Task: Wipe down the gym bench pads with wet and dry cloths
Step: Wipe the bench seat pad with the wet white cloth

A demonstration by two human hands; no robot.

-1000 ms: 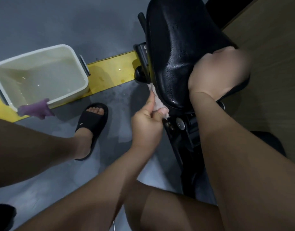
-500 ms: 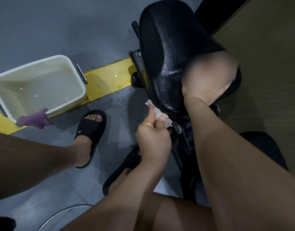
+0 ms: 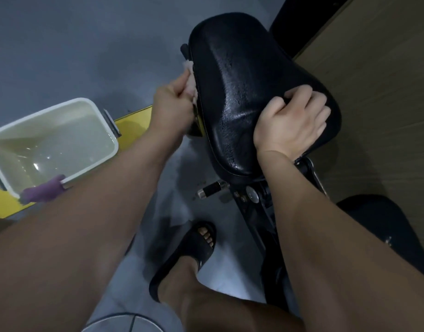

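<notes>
Left hand (image 3: 172, 104), pale cloth (image 3: 190, 79) in pinch, now farther along wet glossy black pad (image 3: 242, 75); right hand (image 3: 292, 121) curled on it.

Bench pad (image 3: 249, 92): glossy black. Cloth (image 3: 190, 79) at pad's left edge: pale pink. Tub (image 3: 91, 163) left of pad: white rim, cream inside. Rag (image 3: 42, 191) on its rim: purple. Floor (image 3: 74, 44): grey; stripe (image 3: 132, 121) left of pad, yellow. Sandal (image 3: 189, 250) below pad: black. Panel (image 3: 385, 92) right of pad: wood-grain brown.
</notes>
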